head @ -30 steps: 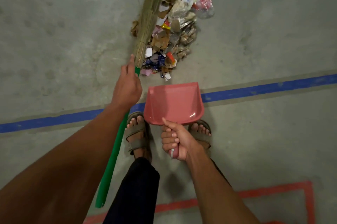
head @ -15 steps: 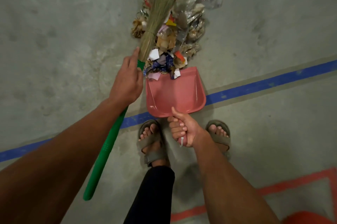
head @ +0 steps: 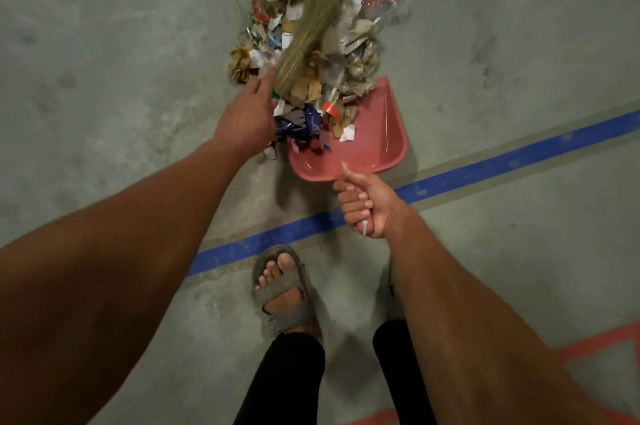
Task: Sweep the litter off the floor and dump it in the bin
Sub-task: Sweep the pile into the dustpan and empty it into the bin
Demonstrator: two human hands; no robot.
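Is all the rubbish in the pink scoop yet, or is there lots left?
Some is in: scraps sit on the front of the pink dustpan. The left hand grips the broom over the litter pile, while the right hand holds the dustpan's handle. Most of the pile is on the floor. No bin is in view.

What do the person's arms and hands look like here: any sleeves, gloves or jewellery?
Both forearms are bare as far as the frame shows: no sleeves in view. The left hand and right hand wear no gloves, and no rings, watch or bracelets are visible. Fingernails on the right hand's fingers look short and unpainted.
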